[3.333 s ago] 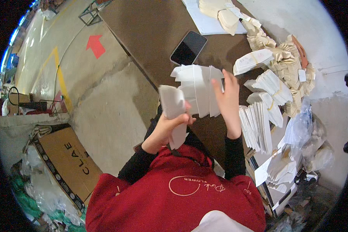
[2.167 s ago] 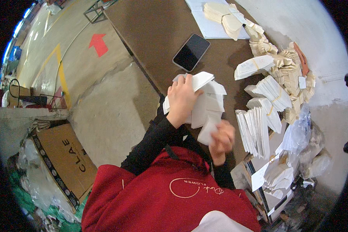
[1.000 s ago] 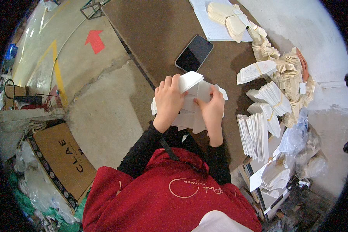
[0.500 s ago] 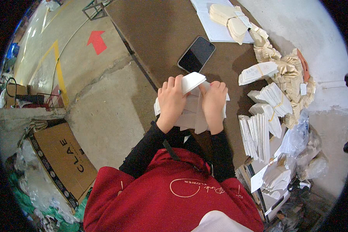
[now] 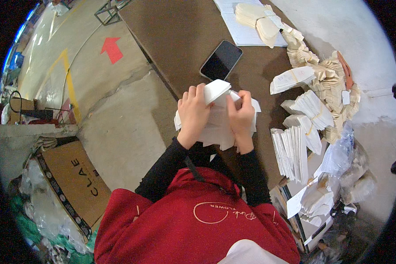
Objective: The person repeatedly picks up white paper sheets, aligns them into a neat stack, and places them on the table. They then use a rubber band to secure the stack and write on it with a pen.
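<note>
A circle-printed red top [image 5: 176, 220] sits over black sleeves [image 5: 160, 169].

Pretty rough concrete floor [image 5: 123, 119] in here, greyish-beige, with a jagged crack [image 5: 119, 90] running across it. There's a red arrow [image 5: 111, 49] on it plus a yellow line [image 5: 71, 92] bent into a corner. Brown surface [image 5: 171, 35] sits right up by a scuffed, patchy whitish wall [image 5: 352, 39]. Low concrete ledge [image 5: 39, 130] off to the left, metal frame [image 5: 106, 16] up top, and bright bluish light at the upper-left edge.
</note>
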The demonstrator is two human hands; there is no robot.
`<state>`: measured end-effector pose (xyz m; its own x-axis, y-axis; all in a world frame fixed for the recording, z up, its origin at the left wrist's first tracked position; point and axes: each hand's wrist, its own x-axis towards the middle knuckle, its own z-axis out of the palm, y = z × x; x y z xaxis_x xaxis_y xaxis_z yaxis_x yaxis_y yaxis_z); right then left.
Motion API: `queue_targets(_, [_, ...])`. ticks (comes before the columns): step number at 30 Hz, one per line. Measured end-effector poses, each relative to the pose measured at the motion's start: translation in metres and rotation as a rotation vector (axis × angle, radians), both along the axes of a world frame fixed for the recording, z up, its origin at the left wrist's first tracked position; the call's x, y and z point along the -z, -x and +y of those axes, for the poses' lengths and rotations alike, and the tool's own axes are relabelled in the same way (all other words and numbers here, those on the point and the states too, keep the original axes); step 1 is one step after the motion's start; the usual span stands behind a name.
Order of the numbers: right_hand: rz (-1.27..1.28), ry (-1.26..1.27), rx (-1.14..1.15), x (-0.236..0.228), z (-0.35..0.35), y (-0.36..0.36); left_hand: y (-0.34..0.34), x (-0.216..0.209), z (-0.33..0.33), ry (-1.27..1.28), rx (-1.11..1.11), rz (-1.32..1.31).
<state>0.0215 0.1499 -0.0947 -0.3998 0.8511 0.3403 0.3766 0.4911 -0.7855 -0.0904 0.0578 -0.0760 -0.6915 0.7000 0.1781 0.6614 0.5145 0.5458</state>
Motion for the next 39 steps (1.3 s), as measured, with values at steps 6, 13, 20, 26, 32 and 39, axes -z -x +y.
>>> queue_targets(6, [0.286,0.351,-0.224,-0.004,-0.025,-0.059,-0.003,-0.002,0.000,0.036,-0.018,-0.030])
queue_targets(13, [0.545,0.115,-0.379,-0.023,-0.078,-0.116,-0.006,-0.004,0.003,0.002,-0.027,0.013])
queue_targets(20, [1.121,0.263,-0.446,-0.058,-0.096,-0.188,-0.001,0.003,0.004,0.057,0.024,0.037])
queue_targets(26, [1.192,0.359,0.021,-0.094,-0.082,-0.219,0.010,-0.017,-0.003,-0.150,0.140,-0.227])
queue_targets(32, [1.137,0.721,0.279,-0.105,-0.077,-0.155,-0.027,-0.061,-0.033,-0.795,0.680,-1.449])
queue_targets(39, [1.094,0.761,0.189,-0.094,-0.083,-0.115,-0.074,-0.063,-0.038,-0.742,0.569,-1.929])
